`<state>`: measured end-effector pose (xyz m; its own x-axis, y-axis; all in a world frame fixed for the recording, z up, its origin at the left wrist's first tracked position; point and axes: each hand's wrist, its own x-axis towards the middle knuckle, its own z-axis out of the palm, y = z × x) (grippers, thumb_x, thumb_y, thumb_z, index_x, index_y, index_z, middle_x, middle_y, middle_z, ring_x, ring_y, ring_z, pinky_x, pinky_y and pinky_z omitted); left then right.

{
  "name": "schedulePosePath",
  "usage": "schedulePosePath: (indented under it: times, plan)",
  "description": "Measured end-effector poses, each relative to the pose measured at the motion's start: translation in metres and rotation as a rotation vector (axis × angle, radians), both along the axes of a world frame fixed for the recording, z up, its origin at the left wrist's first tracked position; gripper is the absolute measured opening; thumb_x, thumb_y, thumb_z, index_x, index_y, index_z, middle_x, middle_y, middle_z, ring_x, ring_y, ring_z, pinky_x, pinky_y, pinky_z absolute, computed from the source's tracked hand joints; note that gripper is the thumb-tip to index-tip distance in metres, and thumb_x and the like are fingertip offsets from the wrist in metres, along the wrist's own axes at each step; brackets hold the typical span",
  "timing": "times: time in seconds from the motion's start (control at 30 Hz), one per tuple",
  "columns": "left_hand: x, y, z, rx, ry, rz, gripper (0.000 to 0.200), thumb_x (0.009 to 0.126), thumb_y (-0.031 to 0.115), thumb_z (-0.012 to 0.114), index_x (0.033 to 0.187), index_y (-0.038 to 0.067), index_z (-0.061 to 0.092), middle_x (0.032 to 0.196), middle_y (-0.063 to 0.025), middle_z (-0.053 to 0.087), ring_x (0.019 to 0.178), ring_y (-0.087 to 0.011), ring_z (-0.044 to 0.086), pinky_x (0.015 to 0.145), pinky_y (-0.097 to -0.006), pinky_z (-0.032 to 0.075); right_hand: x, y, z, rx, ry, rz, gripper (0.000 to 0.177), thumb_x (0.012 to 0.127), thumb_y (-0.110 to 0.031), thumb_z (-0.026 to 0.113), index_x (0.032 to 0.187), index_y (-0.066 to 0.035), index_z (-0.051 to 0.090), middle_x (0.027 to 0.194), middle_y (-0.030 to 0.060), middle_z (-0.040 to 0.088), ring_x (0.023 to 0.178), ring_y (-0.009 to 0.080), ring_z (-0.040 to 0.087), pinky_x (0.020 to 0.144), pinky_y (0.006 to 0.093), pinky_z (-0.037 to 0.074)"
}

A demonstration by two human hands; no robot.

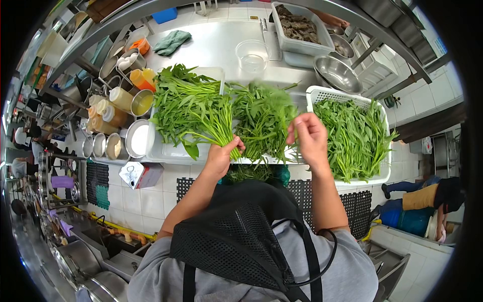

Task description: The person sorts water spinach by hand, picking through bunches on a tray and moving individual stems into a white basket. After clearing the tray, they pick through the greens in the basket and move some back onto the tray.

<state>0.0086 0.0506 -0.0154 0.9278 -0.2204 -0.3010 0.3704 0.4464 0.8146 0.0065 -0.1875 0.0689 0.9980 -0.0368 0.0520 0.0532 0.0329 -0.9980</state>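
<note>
My left hand [224, 155] is closed around the stems of a bunch of water spinach [215, 123], its leaves fanning to the left over a clear plastic tray [173, 150] piled with more. A loose heap of water spinach [259, 118] lies at the middle, between my hands. My right hand [309, 140] is raised at the heap's right side, thumb and fingers pinched together. A motion-blurred sprig [275, 100] reaches toward those fingertips; the grip itself is partly hidden. Right of that hand, a white perforated basket [386, 168] holds many cut leafy stems.
Sauce bottles [119, 98], a bowl of white powder [137, 138] and small pots line the left. Farther back are a green cloth [172, 43], a clear round container [252, 56], steel bowls [338, 73] and a bin [303, 46]. An overhead shelf rail crosses above; another person [422, 196] is at right.
</note>
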Motion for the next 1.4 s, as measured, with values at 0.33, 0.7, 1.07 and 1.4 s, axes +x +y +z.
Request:
schedulePosePath:
  times: [0.33, 0.7, 1.07, 1.4]
  plan:
    - [0.000, -0.006, -0.003, 0.017, -0.020, -0.031, 0.012, 0.092, 0.012, 0.059, 0.097, 0.002, 0.055, 0.087, -0.0088, 0.062, 0.084, -0.0193, 0.061, 0.072, -0.0318, 0.049, 0.012, 0.004, -0.040, 0.045, 0.149, 0.007, 0.015, 0.097, -0.017, 0.052, 0.091, -0.004, 0.054, 0.074, 0.0045, 0.060, 0.051, 0.0089, 0.050, 0.049, 0.0218, 0.042]
    - [0.010, -0.034, 0.004, -0.241, -0.093, -0.090, 0.011, 0.087, 0.001, 0.062, 0.097, 0.002, 0.057, 0.120, -0.0145, 0.060, 0.109, -0.0205, 0.057, 0.096, -0.0344, 0.041, 0.000, 0.030, -0.042, 0.552, 0.416, 0.276, 0.016, 0.097, -0.021, 0.054, 0.090, -0.006, 0.053, 0.072, 0.0044, 0.057, 0.052, 0.0112, 0.047, 0.050, 0.0276, 0.043]
    - [0.015, -0.025, -0.008, -0.066, -0.060, -0.040, 0.016, 0.085, 0.001, 0.064, 0.098, 0.004, 0.056, 0.094, -0.0067, 0.062, 0.093, -0.0191, 0.061, 0.086, -0.0332, 0.046, -0.012, 0.023, -0.056, 0.827, 0.423, 0.316, 0.016, 0.097, -0.024, 0.053, 0.092, -0.009, 0.053, 0.072, 0.0020, 0.052, 0.052, 0.0096, 0.042, 0.051, 0.0260, 0.039]
    - [0.017, -0.020, -0.010, -0.050, -0.004, 0.061, 0.020, 0.084, -0.001, 0.066, 0.098, 0.005, 0.053, 0.094, -0.0099, 0.062, 0.090, -0.0214, 0.062, 0.081, -0.0351, 0.050, -0.014, 0.037, -0.076, 0.053, 0.189, 0.128, 0.010, 0.095, -0.013, 0.056, 0.092, -0.004, 0.056, 0.071, 0.0027, 0.061, 0.057, 0.0070, 0.053, 0.053, 0.0211, 0.044]
